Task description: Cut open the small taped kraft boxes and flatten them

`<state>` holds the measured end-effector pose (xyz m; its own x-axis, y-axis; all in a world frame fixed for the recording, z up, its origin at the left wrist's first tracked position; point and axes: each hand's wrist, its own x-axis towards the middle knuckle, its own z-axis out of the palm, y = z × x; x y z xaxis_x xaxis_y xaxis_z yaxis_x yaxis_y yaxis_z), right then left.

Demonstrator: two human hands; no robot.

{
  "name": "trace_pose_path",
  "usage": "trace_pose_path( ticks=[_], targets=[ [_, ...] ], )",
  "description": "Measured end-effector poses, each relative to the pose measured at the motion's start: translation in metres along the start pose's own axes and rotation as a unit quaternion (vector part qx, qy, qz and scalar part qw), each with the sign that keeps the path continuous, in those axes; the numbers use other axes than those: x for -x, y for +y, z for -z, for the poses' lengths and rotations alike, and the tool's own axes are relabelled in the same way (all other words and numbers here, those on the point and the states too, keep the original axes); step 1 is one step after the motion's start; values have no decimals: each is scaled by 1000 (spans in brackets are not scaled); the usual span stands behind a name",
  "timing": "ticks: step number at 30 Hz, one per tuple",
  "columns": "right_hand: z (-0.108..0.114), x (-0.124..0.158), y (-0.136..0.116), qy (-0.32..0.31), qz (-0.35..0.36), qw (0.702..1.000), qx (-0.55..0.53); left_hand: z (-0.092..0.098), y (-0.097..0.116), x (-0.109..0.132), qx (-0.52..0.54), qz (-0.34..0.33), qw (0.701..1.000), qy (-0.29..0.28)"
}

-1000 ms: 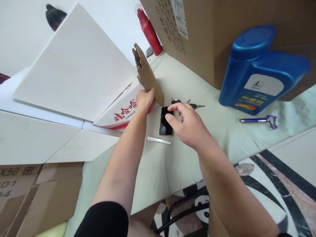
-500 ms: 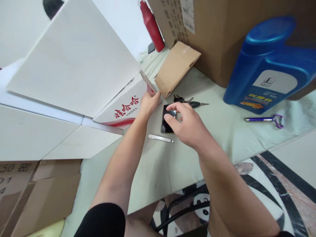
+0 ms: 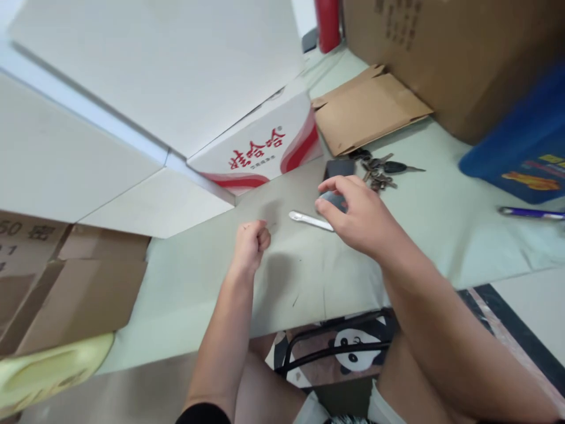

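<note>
My left hand [image 3: 252, 242] is closed in a fist above the table, in front of a white box with red lettering [image 3: 256, 150]. No object shows out of the fist. My right hand [image 3: 355, 212] hovers over a dark phone [image 3: 339, 169], thumb and fingers curved and apart. The hand covers part of the phone. A slim white box cutter [image 3: 309, 220] lies on the table between my hands, its right end close under my right thumb. Just beyond my right hand lies a bunch of keys [image 3: 377, 171].
A flat brown cardboard piece [image 3: 373, 109] lies behind the keys, before a large carton [image 3: 445, 59]. At the right are a blue jug [image 3: 525, 141] and a purple pen-like tool [image 3: 529, 212]. White boxes [image 3: 145, 65] stand left; a red bottle [image 3: 327, 26] stands behind.
My left hand has come away from the white box's right edge, back toward me, and closed into a fist. The brown cardboard piece lies flatter. The view has shifted; my right hand remains by the phone.
</note>
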<state>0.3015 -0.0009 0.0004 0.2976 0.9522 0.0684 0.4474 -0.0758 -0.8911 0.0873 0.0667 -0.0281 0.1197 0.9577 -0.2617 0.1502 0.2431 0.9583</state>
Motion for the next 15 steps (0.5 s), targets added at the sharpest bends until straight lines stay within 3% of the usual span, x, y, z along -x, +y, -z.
trace_pose_path(
  ticks=[5, 9, 12, 15],
  targets=[
    [-39, 18, 10, -65, 96, 990, 78, 56, -22, 35, 99, 6, 993, 56],
    [-74, 36, 18, -120, 128, 977, 118, 95, -28, 49, 181, 11, 977, 107],
    [-100, 47, -8, -177, 219, 951, 131, 123, -30, 54, 233, 12, 960, 152],
    [-123, 58, -67, -222, 367, 899, 87, 147, -31, 56, 278, 1, 940, 196]
  ],
)
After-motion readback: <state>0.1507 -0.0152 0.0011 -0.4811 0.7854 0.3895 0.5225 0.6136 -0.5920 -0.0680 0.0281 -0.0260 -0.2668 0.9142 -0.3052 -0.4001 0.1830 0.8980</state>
